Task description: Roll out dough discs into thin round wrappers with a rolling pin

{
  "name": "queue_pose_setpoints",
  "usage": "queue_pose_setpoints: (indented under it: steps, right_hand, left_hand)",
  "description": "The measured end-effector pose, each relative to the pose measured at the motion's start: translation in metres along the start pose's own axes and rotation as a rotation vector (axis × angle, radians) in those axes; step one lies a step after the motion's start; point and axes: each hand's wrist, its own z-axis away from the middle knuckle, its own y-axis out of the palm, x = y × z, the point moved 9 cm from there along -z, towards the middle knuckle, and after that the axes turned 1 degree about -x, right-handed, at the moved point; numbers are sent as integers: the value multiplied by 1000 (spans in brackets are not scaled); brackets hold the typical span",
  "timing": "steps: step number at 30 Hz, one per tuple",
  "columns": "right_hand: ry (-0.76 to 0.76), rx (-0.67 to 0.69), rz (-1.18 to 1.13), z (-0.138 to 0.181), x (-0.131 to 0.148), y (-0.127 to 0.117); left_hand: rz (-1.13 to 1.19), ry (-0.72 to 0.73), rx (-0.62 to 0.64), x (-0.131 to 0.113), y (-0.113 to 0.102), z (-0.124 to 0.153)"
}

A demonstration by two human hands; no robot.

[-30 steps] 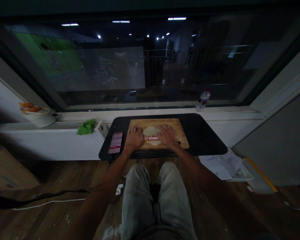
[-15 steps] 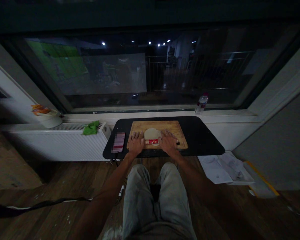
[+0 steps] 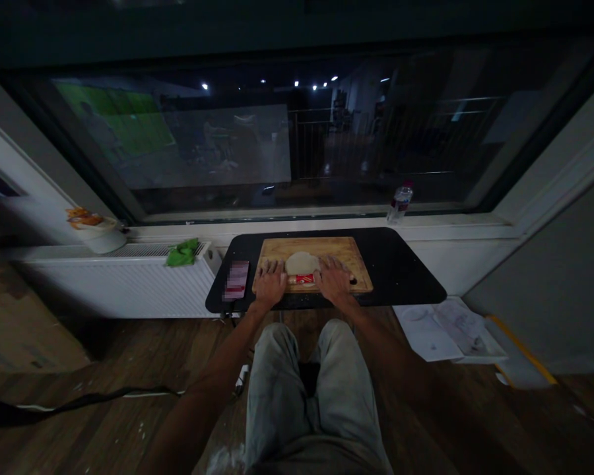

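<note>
Centrally, rolling pin (image 3: 304,279): lies nine-to-three o'clock on the board, nearer its six o'clock edge; palms cover much of both ends, leaving the red-banded middle exposed.
Left hand (image 3: 271,282): palm down over the pin's nine o'clock end, fingers parted and stretched toward twelve; the wide spacing from its partner presumably keeps pressure even.
Right hand (image 3: 332,277): likewise flat and spread, over the three o'clock end, fingers toward eleven.
Dough (image 3: 301,262): one pale, flat, rounded sheet on the pin's twelve o'clock side, between the hands; how much lies beneath the pin cannot be told.
Board (image 3: 277,248): wooden, long side nine to three, ahead of the knees (image 3: 280,336), likely for a straight-armed reach; a strip of wood beyond the dough at twelve, a slimmer one at six.
Table (image 3: 400,270): black, round-cornered; widest margin at three o'clock, narrow ones at six and twelve.
Phone (image 3: 236,280): face up at the board's nine o'clock, just beside it; probably parked within sight, though it limits sideways room for the left hand.
Bottle (image 3: 400,203): stands on the sill (image 3: 445,227) toward two o'clock, seemingly well out of the arms' way.
</note>
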Motion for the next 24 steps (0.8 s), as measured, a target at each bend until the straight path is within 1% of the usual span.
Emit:
queue_pose_setpoints:
  steps: [6,9,16,24]
  right_hand:
    - [-20,28,7,-14,2,-2]
    - [-27,41,0,-24,-1,2]
    - [-30,63,-31,-52,-7,12]
    - [-17,152,-55,-83,-9,24]
  left_hand:
    - [-22,33,33,1,1,-14]
    - [-30,53,39,1,2,-21]
    - [-59,40,85,4,6,-37]
    - [-49,19,61,10,8,-61]
